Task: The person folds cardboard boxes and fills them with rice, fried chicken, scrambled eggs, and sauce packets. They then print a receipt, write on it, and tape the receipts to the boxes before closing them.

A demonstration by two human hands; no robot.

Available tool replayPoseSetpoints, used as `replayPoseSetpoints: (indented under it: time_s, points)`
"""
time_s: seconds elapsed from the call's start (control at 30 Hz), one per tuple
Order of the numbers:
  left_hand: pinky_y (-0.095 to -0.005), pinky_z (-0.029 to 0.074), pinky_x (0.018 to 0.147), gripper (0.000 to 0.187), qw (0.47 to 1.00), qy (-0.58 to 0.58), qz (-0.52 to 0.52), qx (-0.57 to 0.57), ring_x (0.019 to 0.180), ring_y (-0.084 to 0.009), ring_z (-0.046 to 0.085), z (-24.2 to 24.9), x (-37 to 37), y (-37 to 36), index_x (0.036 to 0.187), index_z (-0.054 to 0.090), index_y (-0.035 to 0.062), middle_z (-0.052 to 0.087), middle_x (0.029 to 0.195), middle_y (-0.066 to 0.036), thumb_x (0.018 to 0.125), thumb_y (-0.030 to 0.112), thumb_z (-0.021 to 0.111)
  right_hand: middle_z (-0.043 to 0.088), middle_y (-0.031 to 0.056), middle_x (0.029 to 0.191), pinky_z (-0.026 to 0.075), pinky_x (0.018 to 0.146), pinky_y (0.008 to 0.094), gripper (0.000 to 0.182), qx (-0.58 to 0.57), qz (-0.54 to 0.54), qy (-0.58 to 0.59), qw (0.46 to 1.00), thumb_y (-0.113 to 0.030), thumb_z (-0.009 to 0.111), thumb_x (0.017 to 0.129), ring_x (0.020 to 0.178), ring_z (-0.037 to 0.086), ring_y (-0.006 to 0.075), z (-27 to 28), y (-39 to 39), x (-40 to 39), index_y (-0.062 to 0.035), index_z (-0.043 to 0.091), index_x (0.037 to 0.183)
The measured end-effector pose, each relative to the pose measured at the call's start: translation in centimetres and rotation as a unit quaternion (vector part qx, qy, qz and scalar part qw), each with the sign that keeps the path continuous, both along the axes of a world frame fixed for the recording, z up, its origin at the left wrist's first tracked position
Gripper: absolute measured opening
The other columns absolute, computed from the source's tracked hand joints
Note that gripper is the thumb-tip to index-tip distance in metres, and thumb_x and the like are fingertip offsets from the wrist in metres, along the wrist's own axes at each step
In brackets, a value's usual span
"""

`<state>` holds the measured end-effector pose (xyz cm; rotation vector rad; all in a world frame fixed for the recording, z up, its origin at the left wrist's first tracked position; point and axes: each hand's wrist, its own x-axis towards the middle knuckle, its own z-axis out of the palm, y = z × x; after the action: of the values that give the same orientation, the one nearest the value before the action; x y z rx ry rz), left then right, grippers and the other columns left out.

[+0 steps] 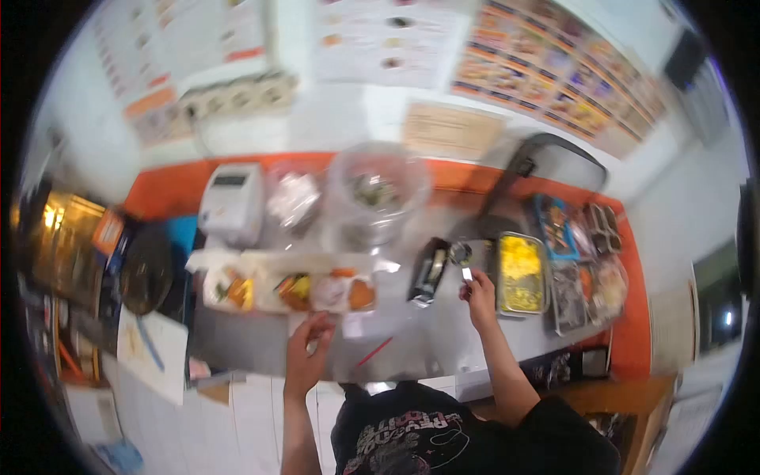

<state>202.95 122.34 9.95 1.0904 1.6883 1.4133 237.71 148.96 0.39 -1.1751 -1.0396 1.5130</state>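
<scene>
Near the middle of the metal counter, my right hand is closed on the handle of a small metal scoop. A metal tray of yellow food lies just right of that hand, and a black packet lies to its left. My left hand is at the front of a white open box with several pieces of food in its compartments. Its fingers are curled near the box edge; blur hides whether they hold anything.
Behind the box stand a white device, a plastic bag and a large clear tub. A black lamp-like arm rises at the back. Food containers fill the right end. A red straw-like stick lies in front.
</scene>
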Motion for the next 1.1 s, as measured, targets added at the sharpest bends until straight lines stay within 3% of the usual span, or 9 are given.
replayPoseSetpoints:
  time_s: [0.17, 0.27, 0.37, 0.47, 0.63, 0.77, 0.9, 0.97, 1.1]
  points:
    - [-0.0443, 0.045, 0.111, 0.049, 0.906, 0.270, -0.233, 0.229, 0.124, -0.0372, 0.061, 16.3, 14.8, 23.3, 0.144, 0.059, 0.0031, 0.064, 0.132, -0.018, 0.097, 0.012, 0.069, 0.072, 0.0200, 0.097, 0.055, 0.073, 0.0451, 0.025, 0.058, -0.203, -0.398, 0.893, -0.008, 0.060, 0.096, 0.078, 0.069, 0.0352, -5.6, 2.3, 19.4, 0.0054, 0.067, 0.117]
    - [-0.0498, 0.043, 0.116, 0.069, 0.832, 0.360, -0.225, 0.356, 0.140, -0.0420, 0.050, 21.4, 25.4, 37.2, 0.157, 0.043, 0.0038, 0.051, 0.151, -0.022, 0.093, 0.010, 0.068, 0.071, 0.0311, 0.112, 0.056, 0.091, 0.0494, 0.033, 0.195, -0.084, -0.634, 0.744, -0.013, 0.068, 0.095, 0.097, 0.067, 0.0529, -7.0, 2.7, 24.7, 0.0086, 0.069, 0.120]
    - [-0.0509, 0.042, 0.118, 0.073, 0.792, 0.442, -0.203, 0.368, 0.143, -0.0420, 0.048, 21.6, 31.8, 49.2, 0.157, 0.041, 0.0004, 0.050, 0.152, -0.023, 0.090, 0.008, 0.068, 0.070, 0.0312, 0.121, 0.055, 0.097, 0.0460, 0.041, 0.268, -0.153, -0.564, 0.766, -0.018, 0.072, 0.096, 0.105, 0.069, 0.0494, -2.7, 2.0, 27.0, 0.0085, 0.067, 0.127]
    - [-0.0487, 0.043, 0.117, 0.066, 0.734, 0.550, -0.209, 0.339, 0.142, -0.0413, 0.050, 18.8, 34.3, 55.4, 0.151, 0.048, -0.0028, 0.054, 0.150, -0.022, 0.088, 0.005, 0.066, 0.071, 0.0228, 0.123, 0.056, 0.097, 0.0410, 0.045, 0.117, -0.075, -0.333, 0.933, -0.025, 0.069, 0.103, 0.107, 0.072, 0.0360, 2.0, -0.1, 30.3, 0.0064, 0.063, 0.135]
    - [-0.0540, 0.040, 0.120, 0.044, 0.797, 0.409, -0.300, 0.328, 0.136, -0.0408, 0.056, 18.1, 35.9, 49.3, 0.137, 0.061, -0.0007, 0.064, 0.140, -0.017, 0.095, 0.001, 0.049, 0.071, 0.0154, 0.123, 0.057, 0.093, 0.0363, 0.052, 0.038, -0.070, -0.076, 0.994, -0.037, 0.062, 0.109, 0.101, 0.073, 0.0251, 8.2, -3.3, 34.9, 0.0041, 0.061, 0.141]
    - [-0.0592, 0.034, 0.124, 0.052, 0.763, 0.454, -0.336, 0.315, 0.152, -0.0361, 0.041, 11.6, 37.2, 37.4, 0.147, 0.055, 0.0019, 0.051, 0.155, -0.018, 0.095, 0.002, 0.053, 0.057, 0.0191, 0.142, 0.055, 0.098, 0.0458, 0.073, 0.062, -0.168, 0.146, 0.973, -0.056, 0.047, 0.111, 0.119, 0.067, 0.0320, 11.8, -4.1, 33.7, -0.0110, 0.028, 0.166]
    - [-0.0614, 0.030, 0.126, 0.050, 0.660, 0.546, -0.451, 0.250, 0.158, -0.0334, 0.033, 6.0, 35.3, 22.5, 0.150, 0.053, 0.0042, 0.047, 0.159, -0.018, 0.101, 0.013, 0.057, 0.051, 0.0204, 0.149, 0.053, 0.103, 0.0514, 0.073, 0.078, -0.290, 0.145, 0.943, -0.057, 0.047, 0.111, 0.125, 0.063, 0.0390, 7.8, -6.0, 30.7, -0.0190, 0.023, 0.169]
    - [-0.0539, 0.033, 0.127, 0.046, 0.809, 0.261, -0.512, 0.124, 0.152, -0.0334, 0.042, 1.7, 31.2, 17.5, 0.140, 0.061, 0.0052, 0.055, 0.151, -0.016, 0.095, 0.012, 0.068, 0.045, 0.0235, 0.155, 0.051, 0.106, 0.0536, 0.075, -0.023, -0.270, 0.127, 0.954, -0.052, 0.048, 0.112, 0.134, 0.057, 0.0418, 3.1, -7.5, 31.2, -0.0179, 0.017, 0.171]
    - [-0.0489, 0.046, 0.113, 0.042, 0.890, 0.274, -0.324, -0.167, 0.129, -0.0402, 0.060, -8.7, 17.1, 7.2, 0.135, 0.064, 0.0052, 0.064, 0.135, -0.020, 0.094, 0.010, 0.068, 0.049, 0.0220, 0.147, 0.052, 0.101, 0.0493, 0.070, -0.171, -0.295, 0.076, 0.937, -0.037, 0.058, 0.111, 0.128, 0.058, 0.0390, -9.0, -9.1, 33.3, -0.0110, 0.025, 0.167]
